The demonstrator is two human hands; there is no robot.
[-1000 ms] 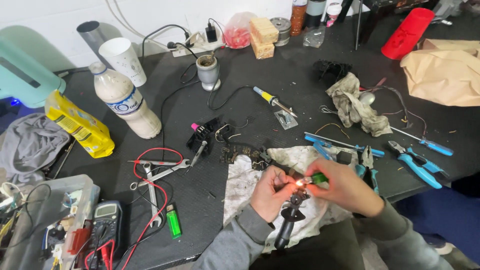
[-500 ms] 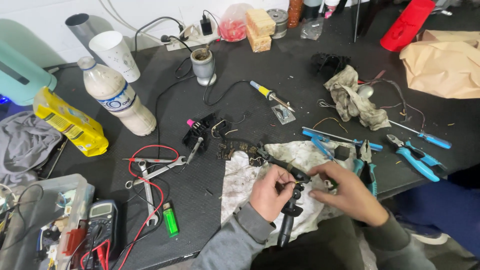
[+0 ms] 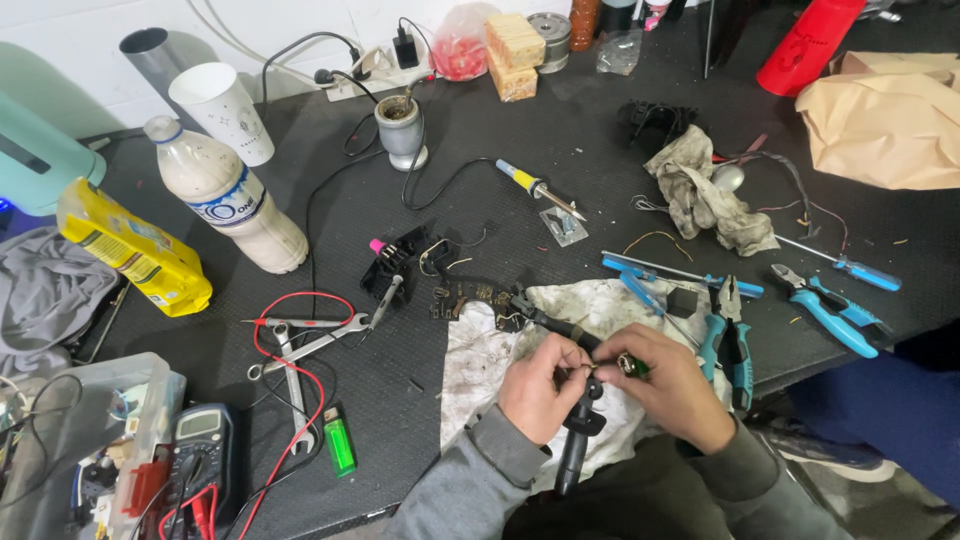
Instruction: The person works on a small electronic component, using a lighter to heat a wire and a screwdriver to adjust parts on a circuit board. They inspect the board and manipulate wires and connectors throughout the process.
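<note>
While both hands pinch at the same tiny part, there's v. little margin for a slip. Left hand [image 3: 540, 385] is closed, fingertips nipping a small metal bit at the centre; right hand [image 3: 672, 385] is closed round a small green component [image 3: 632, 367], w/ the two meeting just above the stained white rag [image 3: 480, 360] at the worktop [image 3: 480, 200] front edge. A black tool handle [image 3: 578, 440] hangs down between the wrists, poss. a cable or a gun-type tool — can't tell from this angle.

Risks as I judge them:
- Part pops out of the pinch, drops into the rag folds or off the edge into the lap; small and dark, hard to find.
- The dangling handle tugs the work sideways if it swings.
- Blue pliers [image 3: 728, 340] lie just beside the right hand; an elbow shift could knock them off.
- Soldering iron [image 3: 540, 190] sits well apart, cord trailing; may be hot.
</note>
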